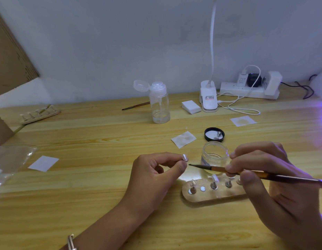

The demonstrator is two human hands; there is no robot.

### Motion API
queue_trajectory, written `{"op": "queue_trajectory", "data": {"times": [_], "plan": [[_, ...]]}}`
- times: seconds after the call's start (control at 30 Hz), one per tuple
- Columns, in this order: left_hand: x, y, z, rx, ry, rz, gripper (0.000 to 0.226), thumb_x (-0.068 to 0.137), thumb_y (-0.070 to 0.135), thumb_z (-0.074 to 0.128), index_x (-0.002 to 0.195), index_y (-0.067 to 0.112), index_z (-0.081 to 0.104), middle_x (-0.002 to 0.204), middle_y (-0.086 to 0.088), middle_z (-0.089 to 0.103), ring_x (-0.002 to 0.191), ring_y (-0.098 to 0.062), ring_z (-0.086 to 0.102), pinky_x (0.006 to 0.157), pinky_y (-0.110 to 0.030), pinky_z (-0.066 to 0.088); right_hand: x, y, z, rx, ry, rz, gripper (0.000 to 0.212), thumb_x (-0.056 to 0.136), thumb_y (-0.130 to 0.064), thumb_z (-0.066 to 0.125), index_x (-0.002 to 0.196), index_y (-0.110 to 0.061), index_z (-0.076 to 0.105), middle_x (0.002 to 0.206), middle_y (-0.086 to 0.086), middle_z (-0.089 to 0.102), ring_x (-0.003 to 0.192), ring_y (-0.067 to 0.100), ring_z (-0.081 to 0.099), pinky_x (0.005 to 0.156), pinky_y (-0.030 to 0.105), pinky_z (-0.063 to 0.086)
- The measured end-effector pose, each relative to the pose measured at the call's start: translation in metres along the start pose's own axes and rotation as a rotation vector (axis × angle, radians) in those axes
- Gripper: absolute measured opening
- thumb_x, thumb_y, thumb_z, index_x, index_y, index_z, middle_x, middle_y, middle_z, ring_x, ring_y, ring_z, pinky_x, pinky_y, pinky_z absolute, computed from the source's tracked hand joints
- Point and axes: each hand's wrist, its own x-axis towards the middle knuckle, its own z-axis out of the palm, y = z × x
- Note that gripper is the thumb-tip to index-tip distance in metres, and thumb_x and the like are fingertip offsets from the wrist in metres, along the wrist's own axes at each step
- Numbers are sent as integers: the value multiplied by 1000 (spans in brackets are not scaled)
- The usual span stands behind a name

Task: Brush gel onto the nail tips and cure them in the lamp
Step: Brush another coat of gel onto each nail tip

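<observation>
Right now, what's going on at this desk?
A person is brushing gel onto nail tips. The left hand pinches one nail tip above the table, while the right hand holds a brush whose bristles point at it, just short of touching. The open gel jar stands behind the brush, its black lid beyond. A wooden holder nearer the person carries more tips on stands.

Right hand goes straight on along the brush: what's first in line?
Probably the thumb of the left hand, just under the nail tip it pinches; the brush in the right hand aims a touch below that tip. Depth unclear.
</observation>
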Motion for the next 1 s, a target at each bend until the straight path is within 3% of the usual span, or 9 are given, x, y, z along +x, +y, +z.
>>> {"op": "queue_trajectory", "data": {"times": [0.27,0.5,0.63,0.77,0.93,1.0], "plan": [[0,0,0,7,6,-2,8,76,35,74,81,40,79,81,8,76,63,-16,48,54,-26,38,1,1,0,13,3,-14,24,104,-34,44,95,-22,63,92,-18,64,98,11,61,81,43,41],[-1,2,0,19,14,-6,8,74,34,74,77,41,78,77,9,75,59,-11,44,52,-23,37,2,2,0,-11,5,-26,33,104,-35,44,87,-16,65,89,-17,63,95,11,60,81,40,40],[-1,3,0,22,15,-3,8,73,33,74,76,39,78,74,6,72,55,-11,39,51,-23,35,4,2,2,-46,4,-28,32,104,-35,43,93,-17,67,94,-18,64,98,8,60,83,36,41],[-1,4,1,12,7,-8,8,73,32,73,76,37,79,74,8,73,53,-10,43,49,-19,36,3,2,2,-28,19,-17,37,104,-36,42,84,-17,67,81,-13,65,95,10,60,80,40,41],[0,4,1,18,7,-2,9,72,30,73,74,37,79,73,7,72,56,-11,48,50,-19,37,4,2,3,-56,7,-26,35,104,-37,42,91,-17,68,93,-20,63,99,7,59,82,35,41],[-1,4,2,13,11,-8,9,72,30,73,74,36,79,71,9,71,55,-8,47,50,-17,37,4,2,4,-64,-2,-33,39,104,-36,43,86,-14,70,88,-18,63,97,7,59,81,36,41]]}}
